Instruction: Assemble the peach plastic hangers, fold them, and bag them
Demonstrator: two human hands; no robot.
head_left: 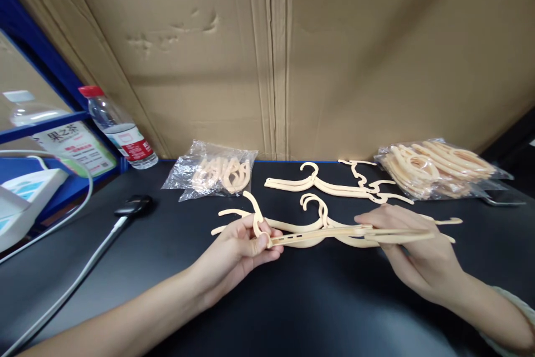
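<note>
A cream plastic folding hanger is held edge-on between my two hands, above the table. My left hand is closed in a pinch on its left end, where a curved end piece sticks up. My right hand grips the right part of the same hanger, fingers wrapped behind it. Just behind lie more cream hangers with a hook, partly hidden by the held one and my hands. Farther back rests another hanger with its hook up, beside a loose wavy piece.
Clear plastic bags of cream parts lie at back left and back right. A red-capped bottle leans near a blue shelf. A white cable with a black plug crosses the left side. Cardboard stands behind.
</note>
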